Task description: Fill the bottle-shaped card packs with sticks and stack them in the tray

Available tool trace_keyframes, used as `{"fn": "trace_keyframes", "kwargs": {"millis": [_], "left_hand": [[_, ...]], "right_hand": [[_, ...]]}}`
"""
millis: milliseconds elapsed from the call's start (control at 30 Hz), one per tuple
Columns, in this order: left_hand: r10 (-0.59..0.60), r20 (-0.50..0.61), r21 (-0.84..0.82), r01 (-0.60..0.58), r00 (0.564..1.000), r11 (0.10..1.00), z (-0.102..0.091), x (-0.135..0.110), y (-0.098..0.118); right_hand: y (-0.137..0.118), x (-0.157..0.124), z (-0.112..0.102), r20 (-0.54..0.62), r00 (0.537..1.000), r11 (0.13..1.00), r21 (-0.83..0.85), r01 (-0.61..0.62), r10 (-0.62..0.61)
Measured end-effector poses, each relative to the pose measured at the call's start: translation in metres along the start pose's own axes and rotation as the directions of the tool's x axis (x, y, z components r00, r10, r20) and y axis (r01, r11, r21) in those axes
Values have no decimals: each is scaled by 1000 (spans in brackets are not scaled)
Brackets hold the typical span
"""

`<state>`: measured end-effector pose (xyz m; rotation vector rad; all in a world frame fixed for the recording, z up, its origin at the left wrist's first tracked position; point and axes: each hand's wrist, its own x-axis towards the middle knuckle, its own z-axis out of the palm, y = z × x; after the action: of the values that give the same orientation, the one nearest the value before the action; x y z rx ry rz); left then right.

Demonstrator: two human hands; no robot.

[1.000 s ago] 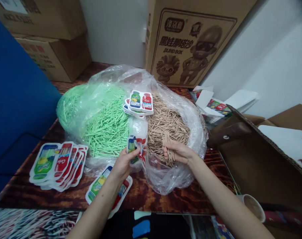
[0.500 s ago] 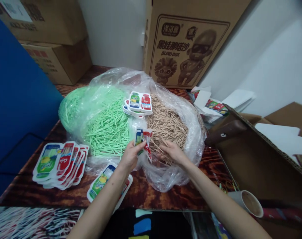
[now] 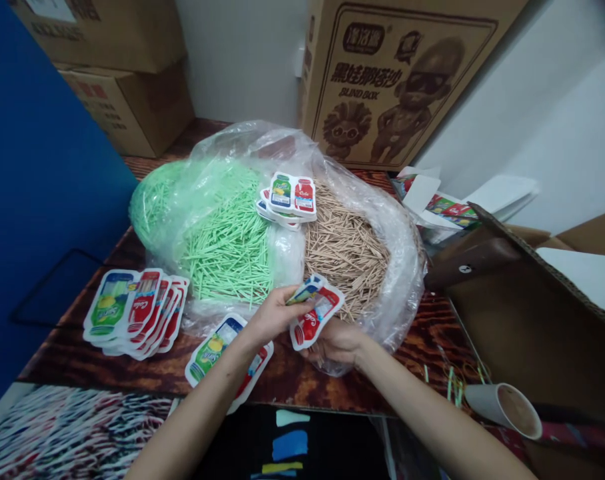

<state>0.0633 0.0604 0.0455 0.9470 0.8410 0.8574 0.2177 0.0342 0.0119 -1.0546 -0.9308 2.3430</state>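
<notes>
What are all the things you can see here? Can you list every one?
Green sticks: a heap, in the clear plastic bag, left.
Tan wooden sticks: a heap, same bag, right.
Red-and-green bottle-printed packets:
one, held packet, in both hands;
small stack on the bag;
fanned stack on the brown wooden table, left;
table packet under the left forearm.
Cardboard boxes: printed box behind; two back left; open one right.
Paper cup: one, lying right.
Left hand; right hand.

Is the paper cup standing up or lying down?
Lying down. The cup is tipped on its side on the table, its open mouth facing the camera.
</notes>
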Motion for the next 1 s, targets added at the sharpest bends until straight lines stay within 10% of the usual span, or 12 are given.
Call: {"fn": "trace_keyframes", "kwargs": {"millis": [133,233,333,533,1000], "left_hand": [[-24,-261,-237,-40,965,971,-31,-25,-2],[-37,-448,-351,-137,893,926,-52,-46,0],[-59,-553,-390,-196,831,900,-65,-63,-3],[-135,-593,-432,-171,794,886,-71,-78,-21],[-154,-612,-441,-174,776,881,-56,-71,-31]], "right_hand": [[8,6,19,71,996,994,88,-62,56],[13,8,38,-99,969,973,-72,221,-227],[29,12,50,-209,839,838,-355,415,-503],[64,19,49,-241,737,685,-619,384,-631],[70,20,42,-209,708,664,-592,458,-675]]}}
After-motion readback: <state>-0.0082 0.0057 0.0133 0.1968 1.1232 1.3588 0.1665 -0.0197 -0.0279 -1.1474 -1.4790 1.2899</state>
